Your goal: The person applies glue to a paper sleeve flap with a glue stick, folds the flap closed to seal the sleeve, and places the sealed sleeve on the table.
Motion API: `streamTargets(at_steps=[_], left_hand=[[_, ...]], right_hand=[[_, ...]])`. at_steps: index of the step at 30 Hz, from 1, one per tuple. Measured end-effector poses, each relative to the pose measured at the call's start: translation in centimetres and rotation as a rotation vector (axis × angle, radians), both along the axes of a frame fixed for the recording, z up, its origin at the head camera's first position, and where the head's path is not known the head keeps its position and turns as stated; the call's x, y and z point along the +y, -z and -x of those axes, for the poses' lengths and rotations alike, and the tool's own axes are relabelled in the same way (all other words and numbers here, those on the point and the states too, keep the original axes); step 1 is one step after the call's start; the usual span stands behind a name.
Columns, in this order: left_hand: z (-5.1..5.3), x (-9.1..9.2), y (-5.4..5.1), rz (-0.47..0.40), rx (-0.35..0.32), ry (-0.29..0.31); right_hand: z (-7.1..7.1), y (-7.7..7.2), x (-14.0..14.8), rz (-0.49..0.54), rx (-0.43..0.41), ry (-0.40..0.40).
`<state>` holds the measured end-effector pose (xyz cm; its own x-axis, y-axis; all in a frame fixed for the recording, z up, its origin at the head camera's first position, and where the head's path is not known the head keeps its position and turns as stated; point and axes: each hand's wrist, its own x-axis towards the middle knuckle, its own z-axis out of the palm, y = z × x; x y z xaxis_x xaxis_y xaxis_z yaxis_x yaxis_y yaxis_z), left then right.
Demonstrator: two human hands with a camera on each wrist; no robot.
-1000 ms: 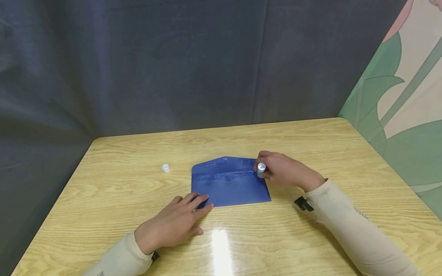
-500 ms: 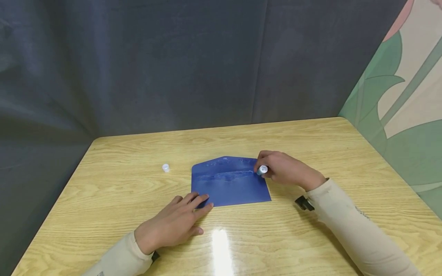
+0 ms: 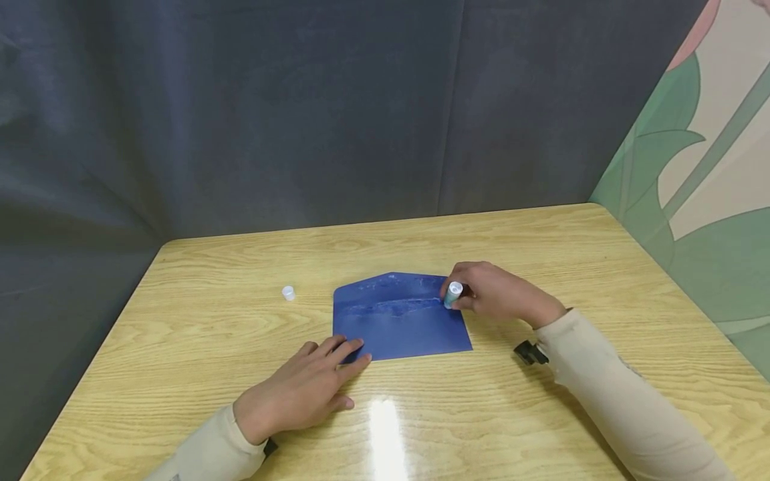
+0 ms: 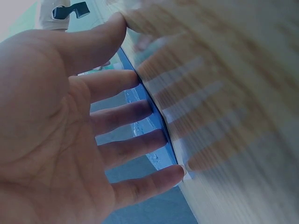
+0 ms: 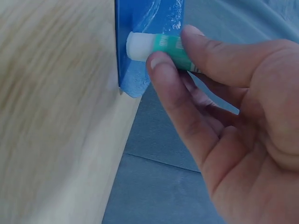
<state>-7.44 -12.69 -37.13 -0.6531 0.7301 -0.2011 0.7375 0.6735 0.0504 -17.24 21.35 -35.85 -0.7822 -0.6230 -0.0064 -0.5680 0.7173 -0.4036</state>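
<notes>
Right of centre in the head view, the right hand [image 3: 499, 290] has its grip clamped on a green-and-white glue stick [image 3: 454, 294], thumb and fingers pinching the barrel. In the right wrist view the white end meets a blue envelope [image 3: 397, 334] near its side edge. The envelope lies just below the middle of the head view, its flap opened toward the top of the frame, whitish streaks along flap and fold. At lower left, the left hand [image 3: 301, 391] has its grip apart, fingers spread, fingertips at the envelope's lower-left corner. A small white cap [image 3: 289, 292] sits left of the envelope on the wood-grain tabletop [image 3: 210, 321]. Dark cloth [image 3: 313, 113] fills the upper frame.
</notes>
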Motion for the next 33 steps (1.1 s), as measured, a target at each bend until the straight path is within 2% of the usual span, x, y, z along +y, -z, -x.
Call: streamTargets(at_steps=[5,15,20,24,28,33], left_hand=[[0.0,0.0,0.0,-0.002,-0.011,-0.006],[0.1,0.0,0.0,-0.003,-0.019,-0.005],[0.0,0.0,0.0,-0.007,-0.026,-0.008],[0.1,0.0,-0.1,-0.008,-0.032,-0.012],[0.1,0.0,-0.1,-0.005,-0.025,-0.007],[0.1,0.0,0.0,0.002,-0.018,-0.001]], right_hand=[[0.3,0.5,-0.1,0.020,-0.030,0.033],[0.1,0.6,-0.6,0.074,-0.044,0.043],[0.1,0.6,-1.0,0.069,-0.049,0.087],[0.1,0.4,-1.0,0.095,-0.062,0.168],[0.1,0.0,-0.8,0.137,-0.035,0.237],[-0.3,0.0,-0.9,0.156,0.016,0.239]])
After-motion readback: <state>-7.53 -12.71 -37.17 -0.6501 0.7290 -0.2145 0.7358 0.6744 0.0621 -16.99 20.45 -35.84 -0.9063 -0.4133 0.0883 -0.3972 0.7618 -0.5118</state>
